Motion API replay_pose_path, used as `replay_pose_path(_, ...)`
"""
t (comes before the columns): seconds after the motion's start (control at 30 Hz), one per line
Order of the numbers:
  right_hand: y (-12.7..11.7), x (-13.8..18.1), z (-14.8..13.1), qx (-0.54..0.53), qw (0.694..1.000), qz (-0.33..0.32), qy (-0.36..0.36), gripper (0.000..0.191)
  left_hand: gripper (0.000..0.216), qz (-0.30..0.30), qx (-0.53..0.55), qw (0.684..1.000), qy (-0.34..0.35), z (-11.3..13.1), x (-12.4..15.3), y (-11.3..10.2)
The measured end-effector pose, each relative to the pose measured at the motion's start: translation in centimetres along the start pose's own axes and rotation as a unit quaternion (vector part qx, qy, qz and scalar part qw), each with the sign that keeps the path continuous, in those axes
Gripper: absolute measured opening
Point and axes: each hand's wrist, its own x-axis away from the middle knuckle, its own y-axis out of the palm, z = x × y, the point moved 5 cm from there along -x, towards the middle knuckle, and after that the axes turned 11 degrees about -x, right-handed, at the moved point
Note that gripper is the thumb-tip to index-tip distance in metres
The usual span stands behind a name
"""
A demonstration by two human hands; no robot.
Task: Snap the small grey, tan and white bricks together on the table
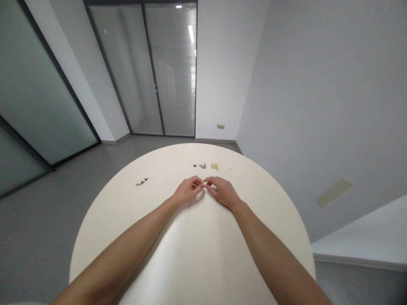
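Over the middle of the white round table [203,254], my left hand [187,191] and my right hand [224,192] meet fingertip to fingertip. Both are closed in a pinch. Whatever lies between the fingertips is tiny and mostly hidden, so I cannot name it. Just beyond the hands, small pieces lie in a row: a dark piece [195,165], blue-grey pieces [202,165], a yellow cluster [215,166] and, hard to see against the tabletop, white pieces [228,167].
Several dark grey pieces [142,182] lie apart on the table's left side. A grey wall [318,106] rises on the right, and a glass partition with blinds [171,84] stands behind the table. Grey floor [63,203] shows at the left.
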Motion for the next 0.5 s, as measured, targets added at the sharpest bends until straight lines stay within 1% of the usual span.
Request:
replay_pose_path(0.1, 0.02, -0.03, 0.02, -0.001, 1.0, 0.002, -0.004, 0.019, 0.023, -0.001, -0.003, 1.0, -0.001, -0.06, 0.0, 0.04)
replay_pose_path(0.27, -0.01, -0.06, -0.16, -0.009, 1.0, 0.006, -0.027, 0.019, 0.018, -0.003, 0.005, 1.0, 0.006, -0.03, 0.03, -0.02)
replay_pose_path(0.37, -0.06, -0.03, 0.02, -0.009, 1.0, 0.011, -0.018, 0.017, 0.022, 0.002, 0.008, 1.0, 0.007, 0.0, 0.05, -0.1)
replay_pose_path(0.5, -0.03, 0.01, 0.29, -0.01, 1.0, 0.013, -0.005, 0.019, 0.023, -0.002, 0.013, 1.0, 0.002, -0.07, -0.02, -0.01)
